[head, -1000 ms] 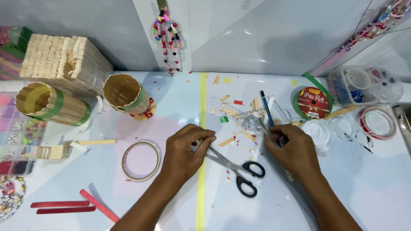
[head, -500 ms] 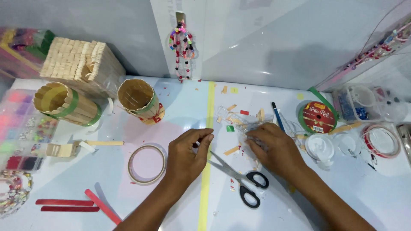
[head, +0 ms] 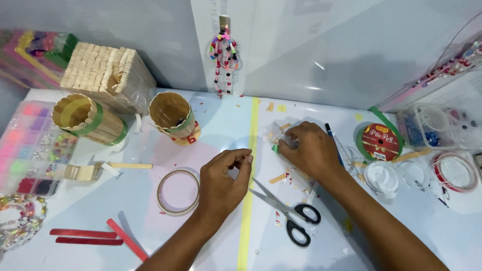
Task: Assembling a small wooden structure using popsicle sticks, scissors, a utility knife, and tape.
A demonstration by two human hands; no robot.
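Observation:
My right hand [head: 310,148] reaches to the far middle of the table. Its fingers are closed on a clear crinkled plastic piece [head: 277,131] among wood and paper scraps. My left hand [head: 222,181] hovers over the table beside the yellow tape line [head: 247,216], thumb and forefinger pinched together; nothing shows between them. Black-handled scissors [head: 288,213] lie open on the table between my forearms, touched by neither hand.
A tape ring [head: 160,193] lies left of my left hand. Two stick-built cups [head: 173,114] [head: 83,118], a stick bundle [head: 103,75] and a bead box [head: 30,150] stand at left. Red sticks [head: 85,237] lie near left. A green ribbon roll [head: 381,141] and white lids [head: 381,176] sit at right.
My right hand moved from beside the scissors' handles away to the far scraps and closed on the clear plastic piece. My left hand lifted off the scissors' tip, staying pinched.

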